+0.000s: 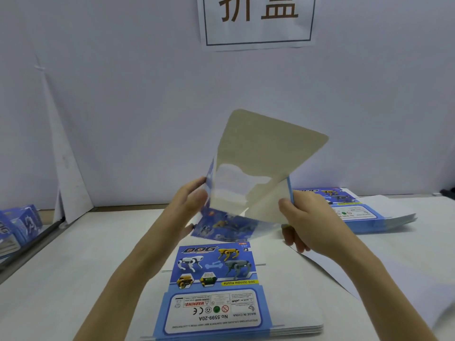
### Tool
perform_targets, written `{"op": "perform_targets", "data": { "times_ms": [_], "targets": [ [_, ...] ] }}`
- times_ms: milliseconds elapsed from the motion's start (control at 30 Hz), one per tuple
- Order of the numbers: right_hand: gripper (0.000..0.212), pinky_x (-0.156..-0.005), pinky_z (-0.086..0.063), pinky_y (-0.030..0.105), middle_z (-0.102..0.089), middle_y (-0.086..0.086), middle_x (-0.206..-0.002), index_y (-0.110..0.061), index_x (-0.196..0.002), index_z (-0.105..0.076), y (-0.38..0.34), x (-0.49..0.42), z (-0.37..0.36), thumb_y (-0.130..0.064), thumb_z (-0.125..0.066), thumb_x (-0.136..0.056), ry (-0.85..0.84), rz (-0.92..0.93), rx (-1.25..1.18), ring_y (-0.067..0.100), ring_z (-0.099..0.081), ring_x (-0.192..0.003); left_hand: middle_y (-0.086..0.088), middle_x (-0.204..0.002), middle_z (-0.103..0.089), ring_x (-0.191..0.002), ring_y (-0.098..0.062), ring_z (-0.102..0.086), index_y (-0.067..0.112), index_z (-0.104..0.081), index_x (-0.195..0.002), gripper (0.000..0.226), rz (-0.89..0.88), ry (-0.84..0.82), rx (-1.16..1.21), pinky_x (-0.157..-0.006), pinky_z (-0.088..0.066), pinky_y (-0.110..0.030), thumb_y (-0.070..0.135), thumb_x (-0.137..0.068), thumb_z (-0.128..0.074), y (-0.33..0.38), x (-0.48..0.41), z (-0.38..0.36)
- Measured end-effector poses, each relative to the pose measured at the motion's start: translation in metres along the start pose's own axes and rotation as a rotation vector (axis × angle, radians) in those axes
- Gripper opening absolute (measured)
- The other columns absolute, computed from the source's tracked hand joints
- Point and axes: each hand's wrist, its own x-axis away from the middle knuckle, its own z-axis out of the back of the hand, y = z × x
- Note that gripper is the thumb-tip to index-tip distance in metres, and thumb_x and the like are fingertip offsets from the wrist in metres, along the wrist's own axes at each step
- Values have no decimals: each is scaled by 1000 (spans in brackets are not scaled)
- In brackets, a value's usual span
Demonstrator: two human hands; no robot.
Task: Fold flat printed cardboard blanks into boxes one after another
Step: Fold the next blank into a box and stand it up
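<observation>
Blue printed cardboard blank [261,168], grey inside, held mid-frame, half-opened. Left hand [189,200] and right hand [300,217] pinch its side edges. Likely light, stiff, creases easily; grip near folds. Flat stack [221,303] below.

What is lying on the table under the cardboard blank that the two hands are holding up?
A stack of flat blanks lies below the held blank, top sheet printed with robot dogs. Lower sheets show only edges; their faces are covered.
</observation>
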Motion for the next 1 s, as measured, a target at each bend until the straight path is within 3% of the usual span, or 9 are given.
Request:
{"op": "perform_targets", "data": {
  "times_ms": [100,233,333,433,567,667,733,867,1000],
  "targets": [
    [31,-37,-34,20,-56,1,-40,-10,-68,-47,-1,1,-3,-17,-36,-96,-19,29,38,12,-42,-31,4,-123,-64,-107,-13,-61,30,-53,-130,36,169,96,-7,-106,-41,-45,44,-97,-45,11,-1,-2],
    [36,-37,-33,15,-54,-1,-38,-13,-61,-44,-5,2,-5,-19,-38,-96,9,88,82,7,-42,-30,1,-121,-62,-117,-19,-54,30,-59,-113,30,172,0,16,-105,-40,-46,41,-87,-50,29,22,-7],
    [39,-40,-34,16,-55,2,-40,-12,-56,-42,-6,3,-7,-18,-40,-95,37,122,153,6,-45,-32,-13,-116,-50,-109,-29,-48,2,-50,-130,32,40,-136,27,-94,-38,-39,4,-101,-36,23,34,2],
    [40,-44,-33,18,-62,5,-47,-12,-56,-42,-8,4,-10,-19,-39,-95,42,137,210,3,-48,-41,-28,-136,-47,-125,-41,-44,-9,-42,-136,37,44,-41,140,-103,-34,-43,1,-101,-35,23,38,10],
    [39,-50,-40,21,-61,5,-47,-11,-56,-42,-10,5,-8,-18,-40,-94,90,164,205,9,-50,-43,-7,-115,-68,-113,-27,-61,23,-59,-121,76,126,-86,159,-85,-53,-47,51,-51,-69,20,33,9],
    [40,-57,-40,27,-58,9,-47,-11,-55,-41,-12,8,-1,-20,-40,-94,141,192,226,16,-53,-49,-3,-117,-68,-110,-26,-64,26,-57,-123,98,120,-142,135,-80,-57,-44,63,-35,-81,8,26,14],
    [40,-58,-41,33,-57,10,-50,-11,-56,-39,-15,11,-1,-20,-40,-95,163,214,258,21,-53,-53,-8,-118,-66,-107,-27,-64,25,-55,-121,86,127,-81,96,-80,-57,-40,60,-44,-76,6,23,8],
    [38,-53,-28,36,-44,3,-53,-19,-60,-32,-23,16,-10,-25,-39,-97,161,260,389,19,-43,-56,-23,-103,-59,-86,-27,-55,20,-54,-95,18,95,189,-119,-76,-44,-36,35,-87,-57,-2,19,-4],
    [35,-49,-23,29,-40,0,-56,-21,-63,-28,-19,11,-17,-32,-36,-96,150,246,450,17,-38,-56,-14,-67,-47,-62,-21,-45,8,-42,-70,35,31,329,-512,-61,-34,-30,21,-101,-35,-14,11,-5]
  ]
}}
